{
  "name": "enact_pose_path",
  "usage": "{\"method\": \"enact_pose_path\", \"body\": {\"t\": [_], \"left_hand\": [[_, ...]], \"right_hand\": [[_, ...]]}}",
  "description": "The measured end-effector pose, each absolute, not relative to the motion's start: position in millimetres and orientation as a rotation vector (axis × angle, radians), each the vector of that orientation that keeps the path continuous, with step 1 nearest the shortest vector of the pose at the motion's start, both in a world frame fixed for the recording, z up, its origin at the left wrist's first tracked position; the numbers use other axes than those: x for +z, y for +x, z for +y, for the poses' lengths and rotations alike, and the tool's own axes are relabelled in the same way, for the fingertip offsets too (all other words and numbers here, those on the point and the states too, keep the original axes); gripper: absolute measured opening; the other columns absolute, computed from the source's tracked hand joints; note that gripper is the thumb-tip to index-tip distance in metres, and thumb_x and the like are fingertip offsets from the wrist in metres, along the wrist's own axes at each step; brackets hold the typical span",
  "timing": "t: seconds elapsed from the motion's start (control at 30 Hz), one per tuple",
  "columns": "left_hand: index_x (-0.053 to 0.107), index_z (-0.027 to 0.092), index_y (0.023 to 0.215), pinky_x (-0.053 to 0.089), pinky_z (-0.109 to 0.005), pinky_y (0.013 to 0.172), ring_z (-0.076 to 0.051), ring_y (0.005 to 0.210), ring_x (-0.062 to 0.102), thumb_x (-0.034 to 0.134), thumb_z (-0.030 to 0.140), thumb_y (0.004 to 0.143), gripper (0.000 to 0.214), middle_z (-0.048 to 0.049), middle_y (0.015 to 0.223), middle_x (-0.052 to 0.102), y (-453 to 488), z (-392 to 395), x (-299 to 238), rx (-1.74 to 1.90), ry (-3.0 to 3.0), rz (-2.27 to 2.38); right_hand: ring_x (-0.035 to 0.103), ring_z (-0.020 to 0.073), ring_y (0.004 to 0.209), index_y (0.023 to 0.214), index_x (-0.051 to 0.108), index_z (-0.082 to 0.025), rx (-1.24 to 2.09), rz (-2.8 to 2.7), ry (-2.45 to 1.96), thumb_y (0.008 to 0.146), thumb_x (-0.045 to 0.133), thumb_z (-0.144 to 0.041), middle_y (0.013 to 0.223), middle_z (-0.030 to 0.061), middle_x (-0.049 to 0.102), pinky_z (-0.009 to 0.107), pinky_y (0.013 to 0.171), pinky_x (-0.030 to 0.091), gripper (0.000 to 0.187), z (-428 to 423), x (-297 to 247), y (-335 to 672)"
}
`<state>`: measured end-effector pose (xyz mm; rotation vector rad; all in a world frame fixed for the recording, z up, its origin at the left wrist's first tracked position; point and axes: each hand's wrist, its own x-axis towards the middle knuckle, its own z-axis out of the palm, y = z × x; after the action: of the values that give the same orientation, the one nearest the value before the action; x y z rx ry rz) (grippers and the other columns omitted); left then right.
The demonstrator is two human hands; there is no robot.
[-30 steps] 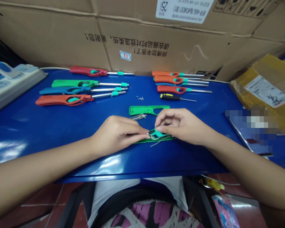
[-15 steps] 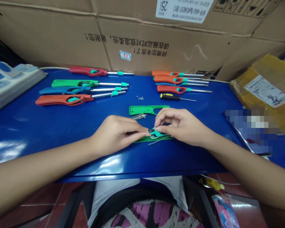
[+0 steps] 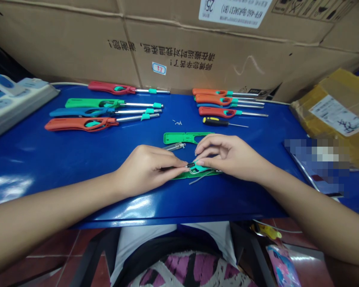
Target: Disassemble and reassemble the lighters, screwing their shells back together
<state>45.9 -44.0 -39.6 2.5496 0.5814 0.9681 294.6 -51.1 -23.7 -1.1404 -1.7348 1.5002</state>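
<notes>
Head view: at the middle of the frame, my left hand [image 3: 146,167] pinched the open green lighter half [image 3: 208,173] on the blue table [image 3: 77,159], while my right hand [image 3: 227,157] pinched a small black part [image 3: 190,164] at its teal trigger [image 3: 201,168]. The other green half [image 3: 181,138] lay just behind.

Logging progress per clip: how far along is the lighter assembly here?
Done: closed lighters lie in a left group and a right group near the screwdriver. In hand: left hand and right hand pinch a small dark part at the teal trigger, seated in an open green shell half. To do: the second green half, a metal tube and loose screws lie unfitted behind.
</notes>
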Motion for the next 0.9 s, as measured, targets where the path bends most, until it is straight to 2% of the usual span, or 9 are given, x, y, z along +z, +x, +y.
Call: {"method": "enact_pose_path", "body": {"t": [0.1, 0.2, 0.33, 0.43, 0.6, 0.73, 0.9], "left_hand": [[0.078, 0.014, 0.09, 0.056, -0.016, 0.067, -0.011, 0.071, 0.076, 0.074, 0.02, 0.09, 0.007, -0.0024, 0.083, 0.08, 46, -44, -38, 0.984, 2.532, 0.582], [0.078, 0.014, 0.089, 0.055, -0.015, 0.069, -0.011, 0.073, 0.076, 0.075, 0.019, 0.089, 0.006, -0.0027, 0.084, 0.08, 48, -45, -36, 0.996, 2.515, 0.588], [0.078, 0.013, 0.089, 0.056, -0.015, 0.07, -0.011, 0.074, 0.077, 0.076, 0.019, 0.088, 0.006, -0.0029, 0.085, 0.081, 49, -44, -35, 0.984, 2.508, 0.598], [0.078, 0.014, 0.09, 0.056, -0.015, 0.07, -0.011, 0.075, 0.077, 0.076, 0.019, 0.089, 0.006, -0.003, 0.086, 0.081, 49, -44, -37, 0.976, 2.502, 0.6], [0.078, 0.014, 0.092, 0.057, -0.016, 0.071, -0.012, 0.076, 0.077, 0.076, 0.019, 0.088, 0.006, -0.0028, 0.088, 0.081, 48, -43, -38, 0.97, 2.495, 0.598], [0.079, 0.015, 0.091, 0.058, -0.017, 0.071, -0.013, 0.077, 0.077, 0.075, 0.02, 0.089, 0.006, -0.0025, 0.088, 0.081, 48, -43, -39, 0.954, 2.487, 0.6], [0.08, 0.017, 0.092, 0.059, -0.019, 0.071, -0.014, 0.077, 0.078, 0.074, 0.021, 0.09, 0.007, -0.0029, 0.089, 0.081, 48, -43, -40, 0.936, 2.472, 0.601]], "right_hand": [[0.071, 0.0185, 0.086, 0.089, 0.066, -0.017, 1.56, -1.661, -1.207, 0.073, 0.087, -0.038, 0.093, 0.0046, 0.068, 0.03, 0.074, 0.056, 0.034, -50, -25, 294], [0.068, 0.0179, 0.083, 0.09, 0.067, -0.017, 1.505, -1.709, -1.247, 0.079, 0.081, -0.044, 0.095, 0.0063, 0.07, 0.03, 0.071, 0.054, 0.032, -50, -23, 295], [0.061, 0.0139, 0.081, 0.09, 0.069, -0.018, 1.158, -1.98, -1.14, 0.086, 0.074, -0.036, 0.102, 0.0059, 0.066, 0.028, 0.069, 0.05, 0.02, -50, -14, 302], [0.052, 0.0118, 0.072, 0.091, 0.071, -0.018, 0.871, -2.26, -1.141, 0.086, 0.074, -0.031, 0.095, 0.0035, 0.064, 0.028, 0.065, 0.045, 0.014, -51, -8, 307], [0.063, 0.0146, 0.089, 0.097, 0.074, -0.018, 0.833, -2.484, -1.046, 0.093, 0.067, -0.025, 0.098, 0.0046, 0.067, 0.029, 0.083, 0.049, 0.011, -53, -6, 310], [0.063, 0.0137, 0.088, 0.096, 0.074, -0.016, 0.802, -2.593, -0.948, 0.095, 0.061, -0.016, 0.099, 0.0044, 0.067, 0.028, 0.081, 0.048, 0.013, -56, -6, 309], [0.063, 0.0158, 0.091, 0.1, 0.073, -0.016, 0.741, -2.644, -0.944, 0.09, 0.066, -0.014, 0.103, 0.0052, 0.066, 0.03, 0.081, 0.049, 0.012, -57, -5, 311]]}}
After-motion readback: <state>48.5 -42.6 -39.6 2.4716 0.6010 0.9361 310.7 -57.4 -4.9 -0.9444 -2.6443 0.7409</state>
